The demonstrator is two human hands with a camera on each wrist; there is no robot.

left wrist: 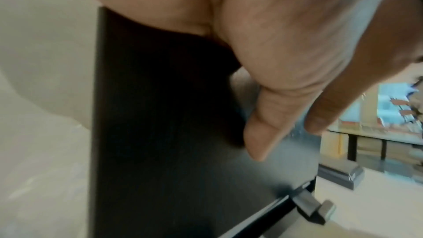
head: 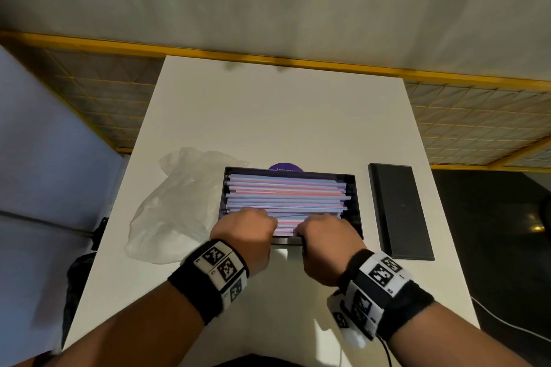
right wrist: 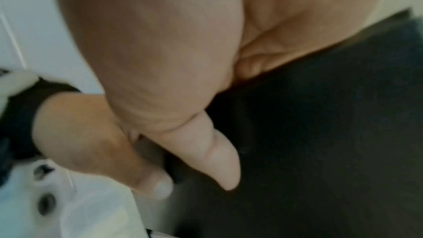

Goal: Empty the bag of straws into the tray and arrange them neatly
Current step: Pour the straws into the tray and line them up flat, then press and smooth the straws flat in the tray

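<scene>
A black tray sits mid-table, filled with pink, blue and white straws lying side by side, left to right. Both hands are at its near edge. My left hand curls its fingers over the rim onto the straws, and my right hand does the same beside it. The fingertips are hidden among the straws. In the left wrist view the thumb lies on the tray's outer wall. The right wrist view shows the right thumb on the same dark wall.
A crumpled, empty clear plastic bag lies left of the tray, touching it. A flat black lid lies to the right. A purple round object peeks out behind the tray. The white table's far half is bare.
</scene>
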